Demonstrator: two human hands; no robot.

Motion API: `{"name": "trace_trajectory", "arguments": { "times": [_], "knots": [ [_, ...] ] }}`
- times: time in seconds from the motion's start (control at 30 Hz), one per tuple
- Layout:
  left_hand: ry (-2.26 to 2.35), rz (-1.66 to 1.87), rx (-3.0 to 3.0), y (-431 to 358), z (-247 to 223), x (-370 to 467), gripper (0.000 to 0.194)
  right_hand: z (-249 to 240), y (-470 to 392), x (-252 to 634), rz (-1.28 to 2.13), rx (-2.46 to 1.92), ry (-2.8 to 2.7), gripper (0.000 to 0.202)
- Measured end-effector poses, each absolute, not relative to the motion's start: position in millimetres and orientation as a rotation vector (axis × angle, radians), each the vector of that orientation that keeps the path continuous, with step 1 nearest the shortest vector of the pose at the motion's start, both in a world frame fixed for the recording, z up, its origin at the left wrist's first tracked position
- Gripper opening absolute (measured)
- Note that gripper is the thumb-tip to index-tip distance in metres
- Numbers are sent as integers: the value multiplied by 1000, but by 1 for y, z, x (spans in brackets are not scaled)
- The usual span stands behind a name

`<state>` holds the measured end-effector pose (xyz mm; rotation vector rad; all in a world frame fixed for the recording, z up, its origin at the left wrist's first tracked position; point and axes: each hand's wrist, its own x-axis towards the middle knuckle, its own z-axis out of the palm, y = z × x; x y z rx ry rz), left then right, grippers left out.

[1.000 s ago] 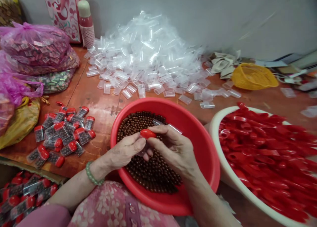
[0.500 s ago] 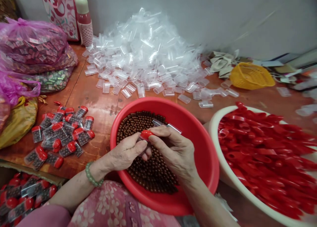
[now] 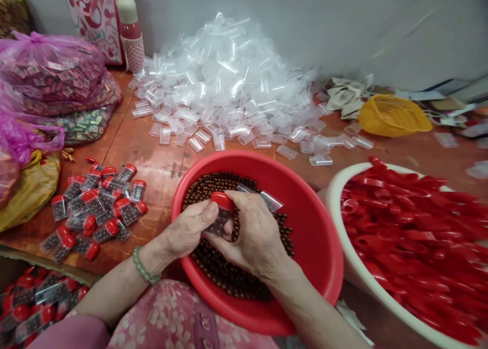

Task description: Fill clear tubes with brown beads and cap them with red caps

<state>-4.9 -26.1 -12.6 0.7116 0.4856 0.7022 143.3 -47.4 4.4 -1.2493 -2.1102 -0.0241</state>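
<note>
Over a red basin, both hands grip one small clear case with a red cap, dark balls showing inside it. My left hand pinches the case from the left, thumb near the cap. My right hand wraps it from the right, fingers at the cap and the lower end. Beneath them, shiny brown balls fill part of the basin. Clear empty sleeves lie on the balls just behind my right hand.
Filled red-capped cases lie left on the table, with more in a box below. A pile of clear sleeves stands at the back. Right is a white tub of red caps; behind it, a yellow basket.
The case has turned more upright, so its clear body with the balls now shows. My right hand has moved from pinching the cap to wrapping round the case.
</note>
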Motion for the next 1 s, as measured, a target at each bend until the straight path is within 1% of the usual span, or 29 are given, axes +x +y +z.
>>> {"name": "trace_trajectory", "arguments": {
  "times": [0.23,0.37,0.43,0.5,0.57,0.63,0.7,0.77,0.87,0.93,1.0],
  "knots": [
    [407,707,799,-27,-14,-7,44,7,-48,139,-10,-1166,-2067,54],
    [535,646,696,-22,-9,-2,62,6,-49,139,-28,-1179,-2123,56],
    [625,616,589,-20,-6,3,67,6,-51,140,8,-1234,-2205,56],
    [725,609,502,-20,-3,8,61,6,-53,140,78,-1275,-2280,58],
    [845,648,481,-22,-2,11,48,7,-55,139,103,-1276,-2311,60],
    [978,763,545,-25,-2,11,34,8,-56,137,64,-1244,-2316,58],
    [1099,900,700,-28,-4,8,27,8,-55,135,-19,-1198,-2314,55],
    [1161,961,917,-30,-7,3,27,6,-55,133,-88,-1153,-2318,53],
    [1121,926,1233,-30,-9,-3,30,4,-57,130,-135,-1113,-2311,53],
    [1076,904,1320,-31,-8,-5,33,5,-60,129,-111,-1099,-2292,53],
    [1022,863,1280,-33,-3,-7,38,8,-62,134,6,-1085,-2287,53]
  ]
}}
